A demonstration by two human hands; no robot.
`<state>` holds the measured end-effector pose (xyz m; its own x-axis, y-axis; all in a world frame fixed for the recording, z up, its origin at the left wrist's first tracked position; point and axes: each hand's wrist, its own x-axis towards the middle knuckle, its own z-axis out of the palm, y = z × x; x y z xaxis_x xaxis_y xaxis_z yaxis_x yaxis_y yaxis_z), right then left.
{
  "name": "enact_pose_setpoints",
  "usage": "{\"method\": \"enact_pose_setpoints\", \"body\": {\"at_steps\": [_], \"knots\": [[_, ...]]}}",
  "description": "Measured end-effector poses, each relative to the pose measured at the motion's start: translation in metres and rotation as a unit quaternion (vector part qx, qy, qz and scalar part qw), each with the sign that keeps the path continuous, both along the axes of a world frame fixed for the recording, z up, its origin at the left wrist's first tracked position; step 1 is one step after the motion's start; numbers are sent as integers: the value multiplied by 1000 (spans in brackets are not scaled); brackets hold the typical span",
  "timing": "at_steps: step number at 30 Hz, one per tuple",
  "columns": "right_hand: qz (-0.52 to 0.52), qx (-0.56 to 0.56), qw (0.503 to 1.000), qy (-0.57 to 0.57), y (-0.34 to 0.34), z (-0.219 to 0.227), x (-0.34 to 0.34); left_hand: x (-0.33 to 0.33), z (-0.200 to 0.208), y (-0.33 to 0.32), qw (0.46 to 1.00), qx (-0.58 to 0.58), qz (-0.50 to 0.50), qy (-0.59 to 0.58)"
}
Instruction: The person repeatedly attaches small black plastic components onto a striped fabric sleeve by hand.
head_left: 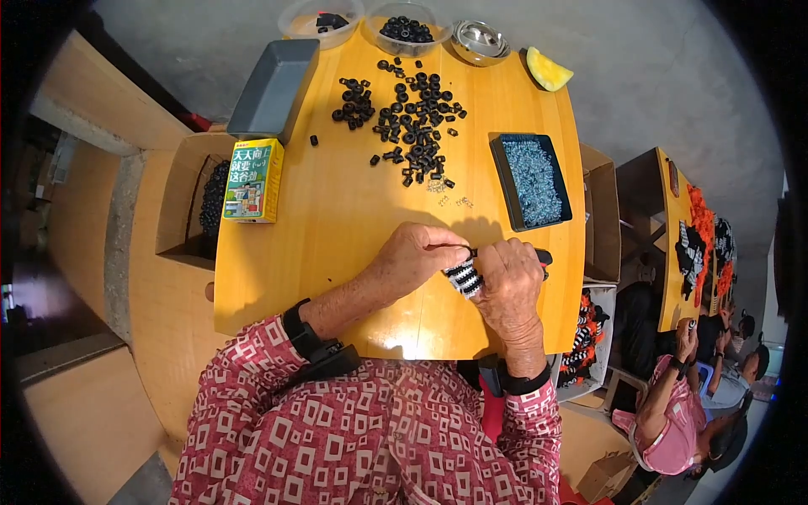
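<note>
Striped black-and-white cord bundle (464, 279) is held between left hand (421, 254) and right hand (512, 284), fingers closed, presumably for steadiness; black plastic fittings (429, 138) are spread ahead, likely for reach.

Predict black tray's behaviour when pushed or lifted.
The black tray likely slides rather than tips: it's low and broad. Probably weighty for its size, filled with tiny metallic-looking parts. Tilting may spill them; the top looks open.

Black-and-white striped piece (464, 280), golden-yellow tabletop (320, 227)

Small workshop, loose black parts (420, 151), filled tray (543, 225), co-workers (673, 425)
</note>
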<state>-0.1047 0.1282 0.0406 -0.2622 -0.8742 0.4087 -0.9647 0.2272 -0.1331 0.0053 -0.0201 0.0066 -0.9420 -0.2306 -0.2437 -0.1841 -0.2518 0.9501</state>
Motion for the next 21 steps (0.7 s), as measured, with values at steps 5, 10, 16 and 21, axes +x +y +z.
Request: {"method": "enact_pose_setpoints", "body": {"at_steps": [5,10,16,21], "knots": [[8,7,1000,-12,1,1,-1,0,-2,4,1000,-2,14,4],[31,26,999,2,-1,3,-2,-1,-2,2,1000,15,11,5],[19,15,1000,13,-1,-6,2,-4,-12,2,1000,4,17,-1],[22,1,1000,7,1,-11,5,-3,-10,2,999,-34,-1,6]]}}
